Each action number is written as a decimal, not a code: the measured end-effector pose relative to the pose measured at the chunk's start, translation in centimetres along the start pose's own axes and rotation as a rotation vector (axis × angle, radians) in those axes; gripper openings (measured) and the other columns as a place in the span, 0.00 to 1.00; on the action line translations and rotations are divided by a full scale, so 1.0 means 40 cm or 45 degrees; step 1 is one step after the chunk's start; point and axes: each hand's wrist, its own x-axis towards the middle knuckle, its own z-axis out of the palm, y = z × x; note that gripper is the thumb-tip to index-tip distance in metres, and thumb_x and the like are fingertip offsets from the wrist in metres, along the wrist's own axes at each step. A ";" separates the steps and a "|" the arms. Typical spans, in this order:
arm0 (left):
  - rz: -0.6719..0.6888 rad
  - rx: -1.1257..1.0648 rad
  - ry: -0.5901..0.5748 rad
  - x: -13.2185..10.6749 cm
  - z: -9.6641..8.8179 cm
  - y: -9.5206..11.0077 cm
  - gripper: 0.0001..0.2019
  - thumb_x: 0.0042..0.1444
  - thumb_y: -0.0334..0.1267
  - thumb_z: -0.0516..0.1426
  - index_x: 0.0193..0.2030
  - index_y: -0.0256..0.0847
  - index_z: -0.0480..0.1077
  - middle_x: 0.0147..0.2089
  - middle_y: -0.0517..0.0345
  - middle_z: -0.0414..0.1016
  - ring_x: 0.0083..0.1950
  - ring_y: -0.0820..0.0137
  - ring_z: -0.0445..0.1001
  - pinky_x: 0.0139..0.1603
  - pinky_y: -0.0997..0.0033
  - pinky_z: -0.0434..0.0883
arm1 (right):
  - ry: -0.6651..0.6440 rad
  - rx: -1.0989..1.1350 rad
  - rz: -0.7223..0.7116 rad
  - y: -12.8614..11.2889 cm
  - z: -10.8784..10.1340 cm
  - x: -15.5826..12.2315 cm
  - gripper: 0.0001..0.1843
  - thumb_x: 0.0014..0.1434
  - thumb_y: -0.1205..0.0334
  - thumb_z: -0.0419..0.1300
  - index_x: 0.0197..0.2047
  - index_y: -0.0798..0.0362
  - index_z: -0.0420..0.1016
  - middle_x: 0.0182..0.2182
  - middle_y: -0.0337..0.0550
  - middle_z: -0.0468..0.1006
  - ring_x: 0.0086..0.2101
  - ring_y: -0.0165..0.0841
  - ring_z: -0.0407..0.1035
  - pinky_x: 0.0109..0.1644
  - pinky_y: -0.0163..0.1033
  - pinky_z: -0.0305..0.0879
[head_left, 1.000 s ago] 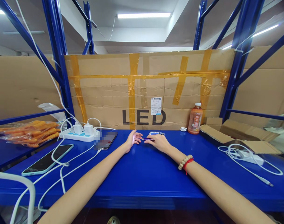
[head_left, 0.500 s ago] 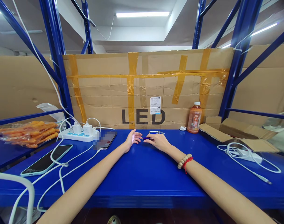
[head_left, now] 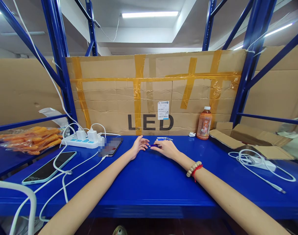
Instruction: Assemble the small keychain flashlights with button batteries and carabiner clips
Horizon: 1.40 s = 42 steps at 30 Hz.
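My right hand [head_left: 168,148], with a beaded bracelet and a red string at the wrist, is closed on a dark purple pen [head_left: 153,146]. One end of the pen sticks out to the left, towards my other hand. My left hand [head_left: 139,145] rests on its side on the blue shelf, open, fingers apart and slightly curled, holding nothing. Its fingertips are close to the pen's end; I cannot tell whether they touch. Just behind my right hand lie blue and silver pens [head_left: 164,138], partly hidden by it.
At left are a power strip [head_left: 81,142], phone [head_left: 49,168], dark tablet-like device [head_left: 115,147], white cables and bagged orange items [head_left: 33,140]. At right stand a drink bottle [head_left: 204,124], open cardboard box [head_left: 246,135] and coiled cable [head_left: 258,163]. Taped cardboard [head_left: 109,98] closes the back.
Almost nothing differs. Both hands and the purple pen stay in about the same place; the view has shifted very slightly.
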 end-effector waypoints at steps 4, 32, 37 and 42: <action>0.000 0.011 0.008 -0.001 0.001 0.001 0.21 0.61 0.52 0.45 0.35 0.34 0.67 0.29 0.59 0.70 0.27 0.75 0.68 0.30 0.71 0.67 | 0.010 -0.014 0.003 -0.001 -0.002 -0.002 0.17 0.59 0.47 0.53 0.39 0.50 0.75 0.31 0.40 0.79 0.31 0.32 0.72 0.28 0.32 0.53; -0.029 0.094 -0.039 0.013 0.000 -0.008 0.18 0.60 0.48 0.48 0.38 0.34 0.68 0.33 0.58 0.71 0.31 0.74 0.70 0.35 0.68 0.69 | -0.010 -0.064 0.034 0.001 0.000 -0.001 0.19 0.60 0.46 0.51 0.40 0.50 0.75 0.33 0.42 0.79 0.33 0.34 0.72 0.29 0.32 0.54; -0.035 0.111 -0.032 0.013 0.001 -0.009 0.16 0.60 0.47 0.49 0.40 0.34 0.68 0.35 0.57 0.71 0.32 0.73 0.71 0.35 0.68 0.70 | -0.006 -0.063 0.028 0.000 -0.001 -0.003 0.20 0.60 0.44 0.51 0.38 0.50 0.75 0.30 0.41 0.79 0.31 0.33 0.72 0.28 0.32 0.52; -0.039 0.121 -0.037 0.013 0.002 -0.009 0.15 0.60 0.46 0.50 0.41 0.34 0.67 0.37 0.56 0.71 0.34 0.73 0.71 0.36 0.67 0.70 | -0.015 -0.074 0.022 0.000 -0.001 -0.002 0.23 0.60 0.42 0.48 0.37 0.50 0.76 0.30 0.42 0.79 0.32 0.33 0.72 0.28 0.32 0.51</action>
